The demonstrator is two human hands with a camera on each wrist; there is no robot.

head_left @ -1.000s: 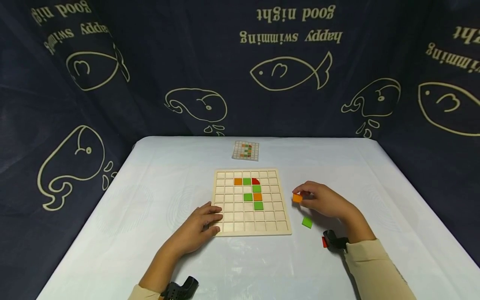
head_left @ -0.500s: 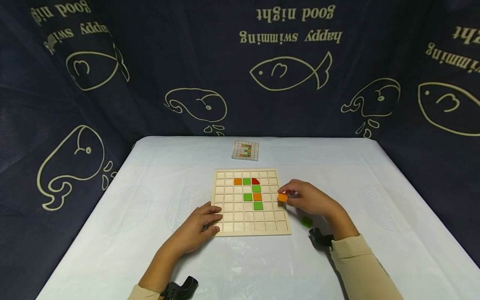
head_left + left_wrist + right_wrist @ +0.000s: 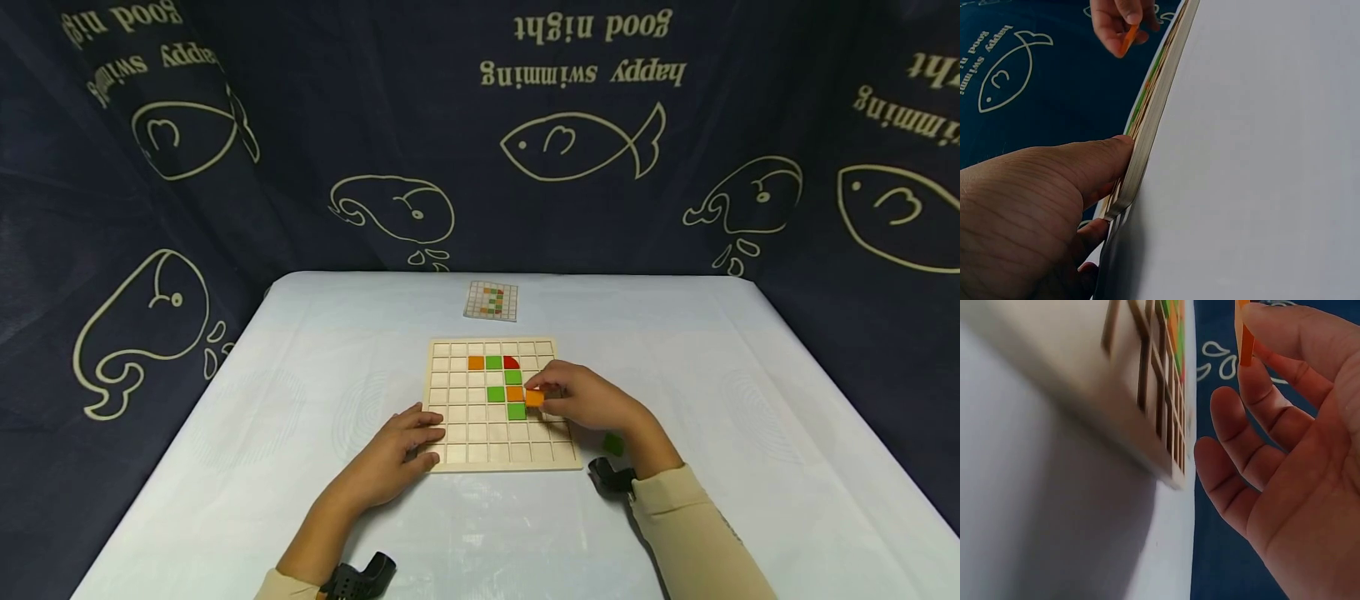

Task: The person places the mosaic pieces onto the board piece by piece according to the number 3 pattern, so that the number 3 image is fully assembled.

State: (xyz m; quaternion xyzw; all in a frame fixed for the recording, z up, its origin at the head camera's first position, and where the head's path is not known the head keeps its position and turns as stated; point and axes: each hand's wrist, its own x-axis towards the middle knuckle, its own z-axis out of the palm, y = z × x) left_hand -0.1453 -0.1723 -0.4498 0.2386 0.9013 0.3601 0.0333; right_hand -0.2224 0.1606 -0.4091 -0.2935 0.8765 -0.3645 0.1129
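Note:
My right hand (image 3: 588, 398) pinches an orange square tile (image 3: 535, 398) between thumb and fingertips, over the right half of a wooden grid board (image 3: 465, 433). In the right wrist view the tile (image 3: 1246, 337) stands on edge in the pinch, above the board (image 3: 1175, 478). Set in the grid are an orange tile (image 3: 476, 363), a red quarter-round tile (image 3: 511, 363) and several green tiles (image 3: 517, 412), with another orange tile (image 3: 513, 393) just left of the held one. My left hand (image 3: 390, 462) rests its extended fingers on the board's left edge, thumb at the near corner.
Behind the board lies a small pattern card (image 3: 491, 301) printed with a coloured grid. A loose green tile (image 3: 613, 443) sits on the white tabletop (image 3: 247, 450), right of the board, partly shaded by my right forearm. Dark printed cloth (image 3: 420, 125) hangs around the table.
My right hand has carried the orange tile leftward from beside the board to over its grid. The loose red piece is now hidden by the right arm. My left hand stays put.

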